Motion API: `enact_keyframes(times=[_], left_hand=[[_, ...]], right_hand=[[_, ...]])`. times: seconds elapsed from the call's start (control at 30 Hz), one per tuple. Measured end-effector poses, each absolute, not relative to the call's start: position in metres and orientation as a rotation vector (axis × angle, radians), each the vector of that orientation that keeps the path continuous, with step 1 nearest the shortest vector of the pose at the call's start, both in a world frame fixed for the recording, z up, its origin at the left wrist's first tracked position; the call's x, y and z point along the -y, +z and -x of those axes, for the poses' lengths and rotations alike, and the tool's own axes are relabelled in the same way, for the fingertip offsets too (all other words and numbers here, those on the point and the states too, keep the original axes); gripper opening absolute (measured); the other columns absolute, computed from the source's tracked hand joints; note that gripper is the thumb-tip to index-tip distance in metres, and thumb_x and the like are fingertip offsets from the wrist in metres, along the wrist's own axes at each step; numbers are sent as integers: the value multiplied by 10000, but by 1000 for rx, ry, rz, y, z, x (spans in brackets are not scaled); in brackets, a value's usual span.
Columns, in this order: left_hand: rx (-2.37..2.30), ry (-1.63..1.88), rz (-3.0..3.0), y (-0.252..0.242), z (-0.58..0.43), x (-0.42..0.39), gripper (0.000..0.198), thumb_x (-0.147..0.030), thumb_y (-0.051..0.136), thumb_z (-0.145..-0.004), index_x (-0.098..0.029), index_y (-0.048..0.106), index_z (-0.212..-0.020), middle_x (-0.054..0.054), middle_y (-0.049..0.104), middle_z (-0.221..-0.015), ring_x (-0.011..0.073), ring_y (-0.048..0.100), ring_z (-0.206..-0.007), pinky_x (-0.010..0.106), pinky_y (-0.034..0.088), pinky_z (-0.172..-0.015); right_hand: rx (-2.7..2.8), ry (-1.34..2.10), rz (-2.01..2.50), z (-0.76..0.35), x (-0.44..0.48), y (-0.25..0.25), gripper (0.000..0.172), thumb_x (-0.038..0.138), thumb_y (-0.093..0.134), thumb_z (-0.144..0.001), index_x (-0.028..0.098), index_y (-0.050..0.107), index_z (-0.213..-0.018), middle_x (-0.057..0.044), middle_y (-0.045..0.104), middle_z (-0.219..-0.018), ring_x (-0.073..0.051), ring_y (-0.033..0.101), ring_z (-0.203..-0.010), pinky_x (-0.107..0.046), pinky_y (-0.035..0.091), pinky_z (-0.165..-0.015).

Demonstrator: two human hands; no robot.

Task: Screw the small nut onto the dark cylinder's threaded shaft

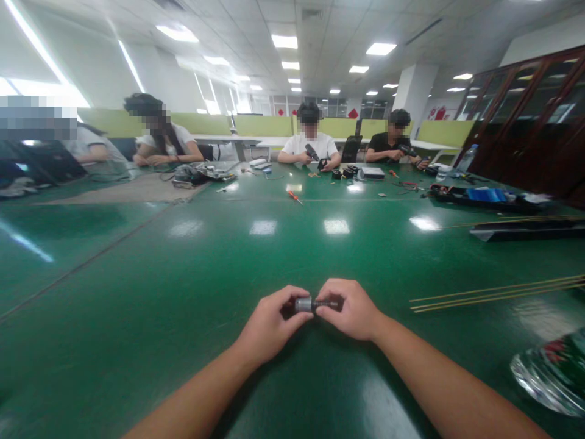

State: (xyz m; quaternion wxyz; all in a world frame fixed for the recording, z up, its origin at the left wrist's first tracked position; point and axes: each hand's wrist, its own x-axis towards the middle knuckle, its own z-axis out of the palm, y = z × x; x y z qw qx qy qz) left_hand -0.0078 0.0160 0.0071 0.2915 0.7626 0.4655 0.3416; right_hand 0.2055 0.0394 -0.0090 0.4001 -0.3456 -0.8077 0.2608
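Just above the green tabletop (219, 262), my two hands meet around a small motor (303, 304) with a silver cylindrical body and a thin dark shaft (326, 303) pointing right. My left hand (274, 314) pinches the silver body between thumb and fingers. At the shaft end, my right hand (351, 308) has thumb and forefinger closed close to where the shaft leaves the body. The motor lies level, its axis running left to right. My right fingers partly cover the shaft's far end.
Thin brass-coloured rods (493, 292) lie at the right, with a plastic bottle (553, 372) nearer me. Farther off are a black channel (525, 230), an orange screwdriver (295, 197) and a black tray with a blue item (487, 195). Several people sit across the table.
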Motion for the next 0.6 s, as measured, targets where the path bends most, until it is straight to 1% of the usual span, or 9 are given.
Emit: enact_keyframes(times=[0.13, 0.33, 0.6], left_hand=[[-1233, 919, -2020, 6, 9, -15, 205, -250, 703, -824, -228, 664, -1024, -6, 714, -940, 175, 657, -848, 273, 483, -781], [-1250, 914, -2011, 6, 8, -15, 186, -256, 704, -827, -229, 663, -1007, -12, 711, -924, 172, 656, -841, 273, 481, -780], [-1255, 911, -2024, 6, 8, -16, 198, -257, 705, -822, -234, 665, -1016, -11, 712, -933, 175, 659, -846, 279, 479, -787]], right_hand=[[2039, 668, 879, -205, -38, -8, 29, 176, 693, -764, 174, 688, -793, -20, 664, -764, -154, 597, -691, -259, 428, -657], [2028, 681, 922, -203, -36, -6, 70, 157, 707, -733, 181, 670, -787, 16, 628, -688, -128, 550, -605, -229, 391, -583], [2032, 673, 945, -203, -36, -9, 55, 163, 717, -743, 178, 669, -765, 22, 625, -681, -120, 546, -609, -223, 380, -586]])
